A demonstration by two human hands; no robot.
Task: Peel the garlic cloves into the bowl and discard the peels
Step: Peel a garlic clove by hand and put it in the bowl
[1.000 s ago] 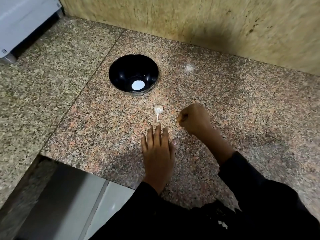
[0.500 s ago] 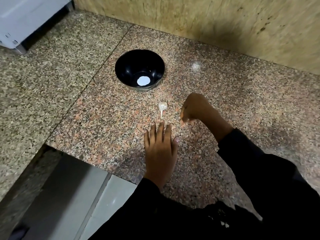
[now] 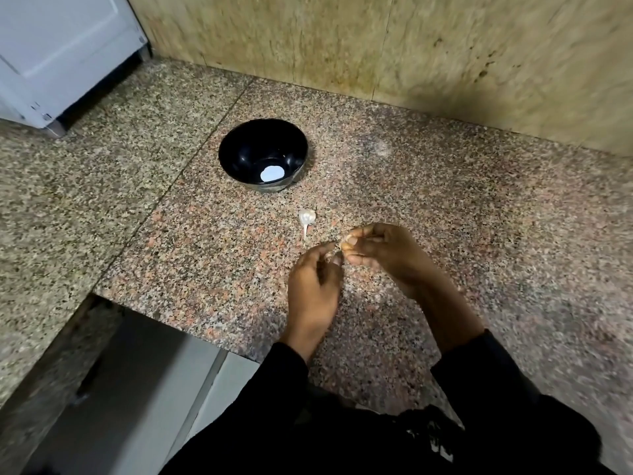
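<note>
Both hands (image 3: 346, 255) meet; right grip apparently pinches a clove (image 3: 346, 242).

Left hand (image 3: 313, 286) and right hand (image 3: 383, 253) meet, fingertips seemingly pinched.

A speckled granite countertop (image 3: 445, 214) is seen across most of the view, divided by a thin seam (image 3: 191, 156) running diagonally from the wall. It is backed by a mottled beige stone wall (image 3: 376, 46). A white cabinet (image 3: 58, 46) is seen at the upper left, and a pale floor (image 3: 144, 389) is seen below the counter's edge.
</note>
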